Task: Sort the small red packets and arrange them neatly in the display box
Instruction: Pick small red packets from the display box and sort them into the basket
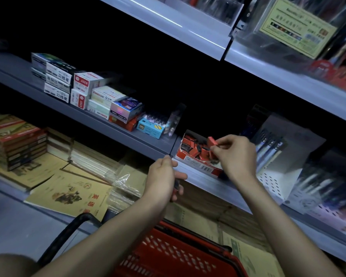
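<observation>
One packet (212, 141) over the box (200, 166).
Right hand (236, 154) fingers pinch it; left hand (163, 176) at the shelf (204, 181), grip unclear.

Both forearms extended. Right hand (236, 154) higher, pinching red packet (212, 141). Left hand (164, 176) lower, fingers curled round small dark item (175, 189).

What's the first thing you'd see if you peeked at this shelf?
Two hands in the middle: the right hand pinches a red packet over the display box, full of jumbled packets, on the shelf. The left hand grips a dark thing just below the shelf edge. A red basket sits at the bottom.
</observation>
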`<state>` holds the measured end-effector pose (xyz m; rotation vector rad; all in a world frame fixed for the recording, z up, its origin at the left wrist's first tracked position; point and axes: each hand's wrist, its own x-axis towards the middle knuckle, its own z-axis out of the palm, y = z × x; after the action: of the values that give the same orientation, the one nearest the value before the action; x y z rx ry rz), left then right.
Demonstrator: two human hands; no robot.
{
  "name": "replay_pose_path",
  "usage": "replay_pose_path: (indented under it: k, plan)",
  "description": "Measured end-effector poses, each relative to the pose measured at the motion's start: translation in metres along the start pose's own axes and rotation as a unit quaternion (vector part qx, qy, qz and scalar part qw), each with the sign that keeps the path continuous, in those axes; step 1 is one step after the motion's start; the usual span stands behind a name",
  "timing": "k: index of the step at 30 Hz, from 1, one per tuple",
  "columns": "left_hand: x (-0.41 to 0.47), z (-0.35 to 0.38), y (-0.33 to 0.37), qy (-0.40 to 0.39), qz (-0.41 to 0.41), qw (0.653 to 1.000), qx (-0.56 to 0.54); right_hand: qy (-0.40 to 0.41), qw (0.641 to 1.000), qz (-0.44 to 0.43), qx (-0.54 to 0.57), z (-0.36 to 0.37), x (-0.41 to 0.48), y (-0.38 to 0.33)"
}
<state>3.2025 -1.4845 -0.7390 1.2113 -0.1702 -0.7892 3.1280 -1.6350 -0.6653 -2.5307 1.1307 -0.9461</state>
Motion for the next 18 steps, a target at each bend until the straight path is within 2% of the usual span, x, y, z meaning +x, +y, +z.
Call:
replay_pose_path:
  k: [3,5,6,8,13,18]
  plan:
    - [0.0,-0.002,0.004,0.004,-0.02,1.0,-0.01,-0.136,0.985,-0.098,-0.042,0.021,-0.002,-0.003]
    - [0.0,-0.003,0.006,0.009,-0.034,0.999,-0.017,-0.16,0.966,-0.179,-0.102,0.026,-0.004,-0.004]
    - [0.001,-0.003,0.007,0.011,-0.041,0.999,-0.023,-0.159,0.963,-0.191,-0.105,0.024,-0.004,-0.003]
    - [0.002,-0.004,0.006,0.014,-0.061,0.997,-0.046,-0.159,0.972,-0.161,-0.069,0.018,-0.005,0.0]
    - [0.002,-0.005,0.005,0.013,-0.104,0.989,-0.104,-0.093,0.988,-0.118,0.013,-0.002,-0.028,-0.007]
    - [0.003,0.004,0.0,-0.001,-0.088,0.99,-0.11,-0.226,0.965,-0.065,0.118,-0.004,-0.074,-0.026]
